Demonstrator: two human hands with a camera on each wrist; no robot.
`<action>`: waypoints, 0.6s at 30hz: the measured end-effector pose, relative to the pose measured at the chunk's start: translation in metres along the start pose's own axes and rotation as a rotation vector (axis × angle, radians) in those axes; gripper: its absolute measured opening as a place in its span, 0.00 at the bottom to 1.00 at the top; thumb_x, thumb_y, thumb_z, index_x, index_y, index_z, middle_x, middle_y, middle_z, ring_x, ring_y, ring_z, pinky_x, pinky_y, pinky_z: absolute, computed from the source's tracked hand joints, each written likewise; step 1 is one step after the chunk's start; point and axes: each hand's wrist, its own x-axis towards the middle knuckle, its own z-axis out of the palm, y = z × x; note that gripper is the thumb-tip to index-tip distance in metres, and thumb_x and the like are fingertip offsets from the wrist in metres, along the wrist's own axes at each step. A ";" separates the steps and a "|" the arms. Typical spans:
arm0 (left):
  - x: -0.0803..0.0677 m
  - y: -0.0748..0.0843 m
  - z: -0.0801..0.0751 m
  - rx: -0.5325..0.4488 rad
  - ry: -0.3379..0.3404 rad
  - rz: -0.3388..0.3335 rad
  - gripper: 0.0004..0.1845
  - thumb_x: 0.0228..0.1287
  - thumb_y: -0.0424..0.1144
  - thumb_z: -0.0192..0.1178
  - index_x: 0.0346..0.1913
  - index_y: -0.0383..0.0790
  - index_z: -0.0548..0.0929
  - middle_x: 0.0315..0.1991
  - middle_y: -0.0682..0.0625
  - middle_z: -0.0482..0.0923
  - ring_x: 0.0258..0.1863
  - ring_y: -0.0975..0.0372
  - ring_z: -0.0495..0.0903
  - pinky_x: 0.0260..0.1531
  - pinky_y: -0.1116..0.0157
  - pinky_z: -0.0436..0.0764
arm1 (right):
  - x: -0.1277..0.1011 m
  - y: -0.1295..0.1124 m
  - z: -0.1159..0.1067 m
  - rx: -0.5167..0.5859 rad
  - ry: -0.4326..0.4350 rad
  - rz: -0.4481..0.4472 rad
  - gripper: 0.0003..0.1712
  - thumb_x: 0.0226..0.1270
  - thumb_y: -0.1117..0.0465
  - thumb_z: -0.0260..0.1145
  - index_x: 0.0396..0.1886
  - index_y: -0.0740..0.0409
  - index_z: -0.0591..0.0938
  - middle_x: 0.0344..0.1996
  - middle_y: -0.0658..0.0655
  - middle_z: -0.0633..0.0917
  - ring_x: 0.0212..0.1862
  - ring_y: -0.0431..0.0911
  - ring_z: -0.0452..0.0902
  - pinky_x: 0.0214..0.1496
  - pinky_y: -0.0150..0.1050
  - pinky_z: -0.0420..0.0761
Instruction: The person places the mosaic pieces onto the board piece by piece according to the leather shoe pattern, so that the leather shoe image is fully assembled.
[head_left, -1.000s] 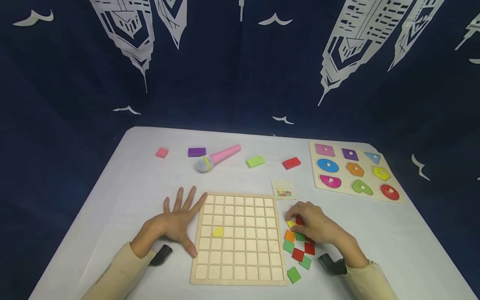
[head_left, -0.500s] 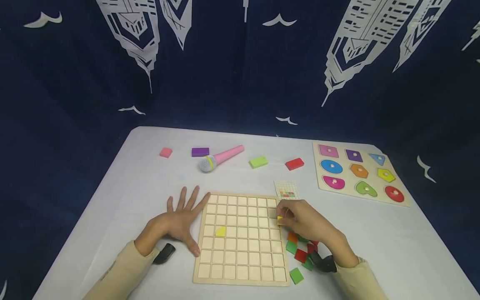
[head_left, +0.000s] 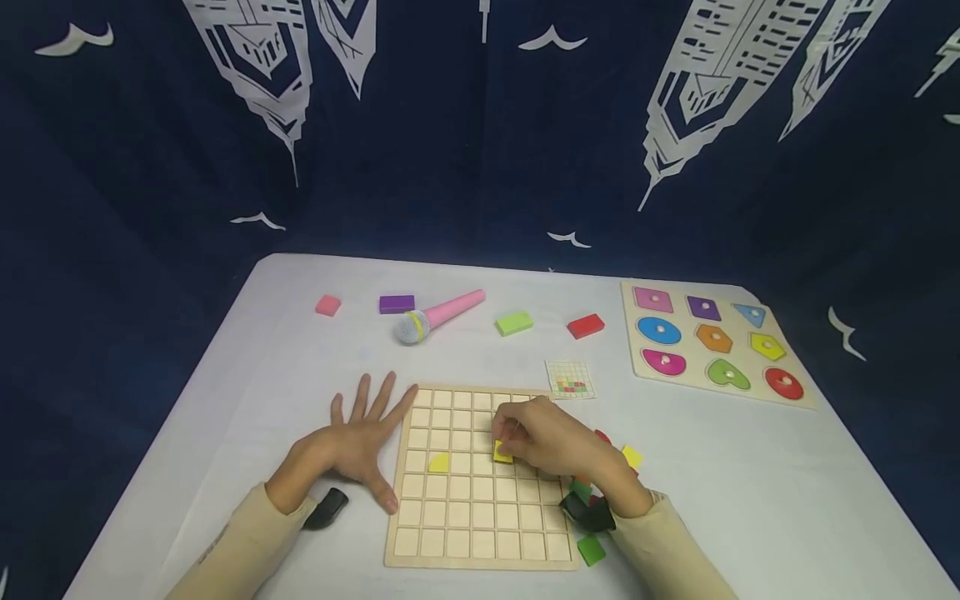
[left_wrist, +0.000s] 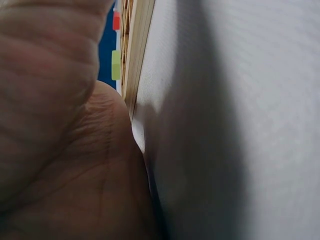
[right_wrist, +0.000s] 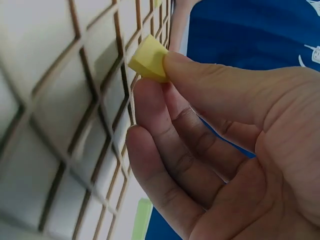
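Note:
My right hand pinches a yellow square tile between thumb and fingertips, close over the right half of a wooden grid board. Spread wide, my left hand rests at the board's left edge, with thumb and index fingertips right at the rim. A yellow quarter-round piece sits in a cell toward the board's left side. Right of the board lie several loose tiles, among them a green tile and another yellow tile; my right wrist and forearm hide part of that pile.
Behind the board lies a small pattern card. Along the back are a pink block, purple block, pink toy microphone, green block and red block. A shape puzzle board lies at the back right.
My right hand has picked the yellow tile from the pile and carried it left over the grid board. The left hand stays in place.

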 end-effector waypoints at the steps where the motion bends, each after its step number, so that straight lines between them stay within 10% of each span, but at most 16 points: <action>1: -0.001 0.000 0.000 -0.004 0.002 0.001 0.87 0.20 0.65 0.84 0.81 0.47 0.33 0.79 0.35 0.17 0.74 0.34 0.14 0.62 0.25 0.23 | 0.002 -0.002 0.002 0.011 -0.007 0.002 0.08 0.62 0.67 0.72 0.33 0.53 0.81 0.27 0.44 0.82 0.31 0.35 0.74 0.38 0.30 0.78; 18: 0.001 0.000 0.001 -0.007 0.001 -0.009 0.87 0.19 0.65 0.84 0.81 0.49 0.33 0.79 0.35 0.17 0.74 0.34 0.14 0.62 0.25 0.23 | 0.012 -0.009 0.019 0.025 -0.022 -0.033 0.06 0.63 0.67 0.71 0.34 0.54 0.82 0.25 0.44 0.80 0.29 0.33 0.71 0.35 0.28 0.76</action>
